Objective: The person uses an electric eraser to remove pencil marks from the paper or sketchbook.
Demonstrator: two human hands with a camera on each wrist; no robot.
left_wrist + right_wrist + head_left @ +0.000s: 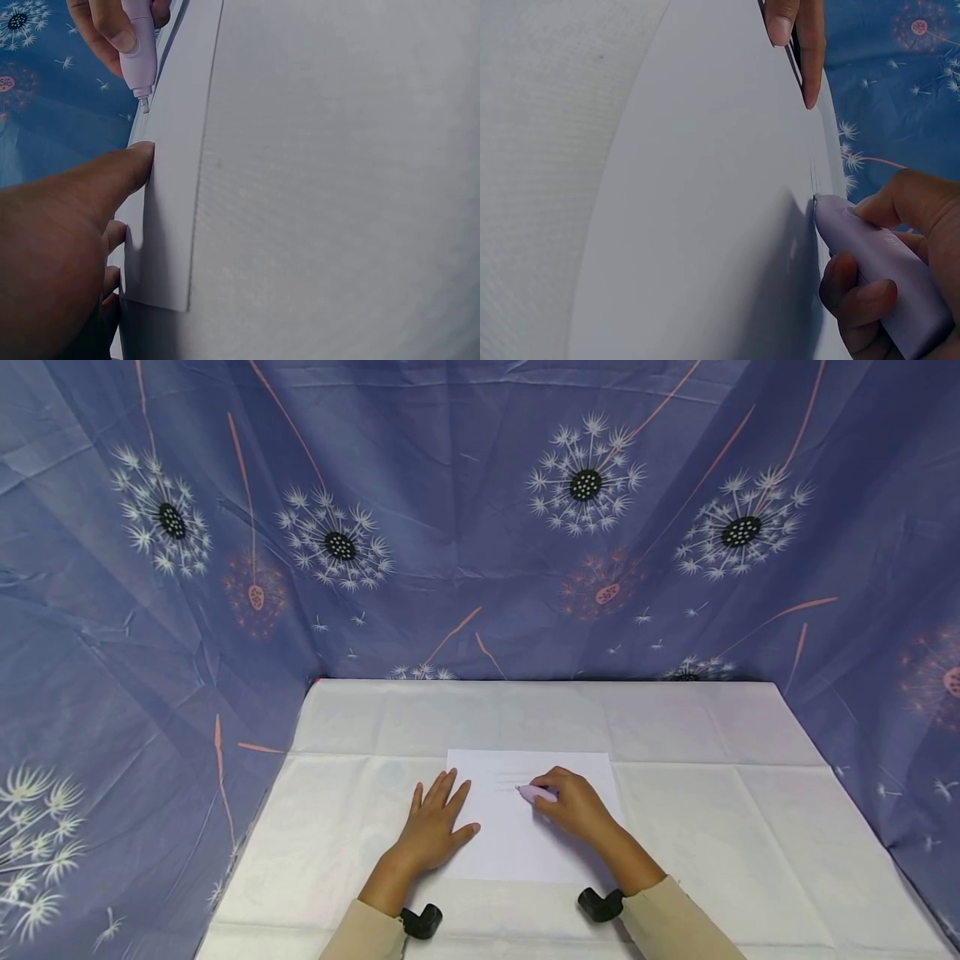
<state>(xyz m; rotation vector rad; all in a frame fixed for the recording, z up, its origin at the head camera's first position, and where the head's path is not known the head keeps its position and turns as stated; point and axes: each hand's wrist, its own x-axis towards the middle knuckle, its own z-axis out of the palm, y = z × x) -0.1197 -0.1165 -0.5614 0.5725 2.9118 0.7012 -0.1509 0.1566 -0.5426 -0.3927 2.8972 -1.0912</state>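
Observation:
A white sheet of paper [536, 852] lies on the table with several faint grey lines across its upper part. My right hand [573, 802] grips a thick lilac electric eraser [881, 270], thumb and fingers curled round its body. Its narrow tip is right at the lines, pointing left in the head view. My left hand [431, 831] rests with spread, straight fingers over the paper's left edge. In the left wrist view, the left thumb [131, 161] lies on the sheet below the eraser's tip, and the other fingers are partly hidden behind it.
A white cloth [712, 827] with fold lines covers the table. Behind and at both sides hangs a blue curtain [465, 527] printed with dandelions. Black wrist mounts [422, 922] are worn at both sleeve cuffs, close above the cloth.

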